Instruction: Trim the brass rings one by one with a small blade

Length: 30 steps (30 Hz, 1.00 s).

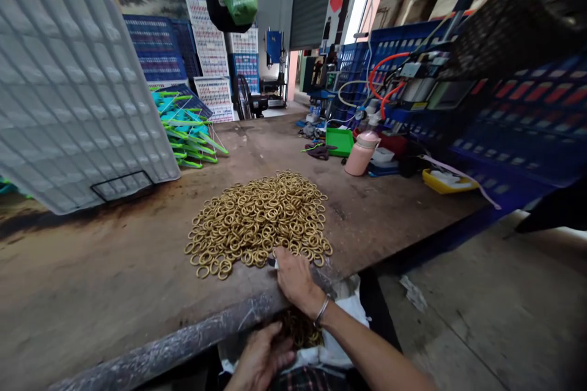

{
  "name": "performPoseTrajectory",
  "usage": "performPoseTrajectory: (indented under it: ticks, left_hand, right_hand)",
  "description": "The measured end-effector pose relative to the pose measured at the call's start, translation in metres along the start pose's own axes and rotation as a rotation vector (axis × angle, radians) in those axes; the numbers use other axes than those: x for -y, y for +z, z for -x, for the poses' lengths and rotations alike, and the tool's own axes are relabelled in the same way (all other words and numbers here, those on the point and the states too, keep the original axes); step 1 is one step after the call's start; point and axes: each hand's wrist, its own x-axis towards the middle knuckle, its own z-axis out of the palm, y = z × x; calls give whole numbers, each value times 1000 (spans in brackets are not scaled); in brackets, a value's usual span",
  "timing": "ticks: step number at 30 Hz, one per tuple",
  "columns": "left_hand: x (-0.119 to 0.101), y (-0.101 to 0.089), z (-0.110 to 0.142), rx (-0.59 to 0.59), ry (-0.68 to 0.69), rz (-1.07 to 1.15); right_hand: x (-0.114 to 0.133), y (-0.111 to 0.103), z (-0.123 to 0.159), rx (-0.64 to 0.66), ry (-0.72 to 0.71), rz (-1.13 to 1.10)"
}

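Stacked crates (pixel 208 43) stand behind a worktop (pixel 147 275) where brass-coloured rings (pixel 266 214) lie heaped near the front edge, seemingly for easy reach; the right hand (pixel 297 276) pinches a small dark-and-white piece (pixel 272 263), the left hand (pixel 262 355) loosely spread below.

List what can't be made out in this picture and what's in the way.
Head view: the small thing at the right hand, mostly covered by that hand.
Head view: the lowest rings of the ring pile, buried under the upper ones.
Head view: the forearm behind the left hand, cut off by the bottom edge.
Head view: the dark thing at top right, blurred.
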Motion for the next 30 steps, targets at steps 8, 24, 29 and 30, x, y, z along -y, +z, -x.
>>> performPoseTrajectory:
  ticks: [8, 24, 29, 30]
  left_hand:
    - [-1, 1, 17, -67, 104, 20]
    - [4, 2, 15, -48, 154, -163]
    - [-2, 7, 38, 18, 275, -446]
    - [-4, 9, 45, 19, 344, -512]
  right_hand:
    - [-20, -1, -1, -26, -71, -327]
    - [-33, 0, 34, 252, -41, -1256]
    - [-37, -11, 44, 273, -110, -1218]
    - [-39, -12, 46, 277, -125, -1210]
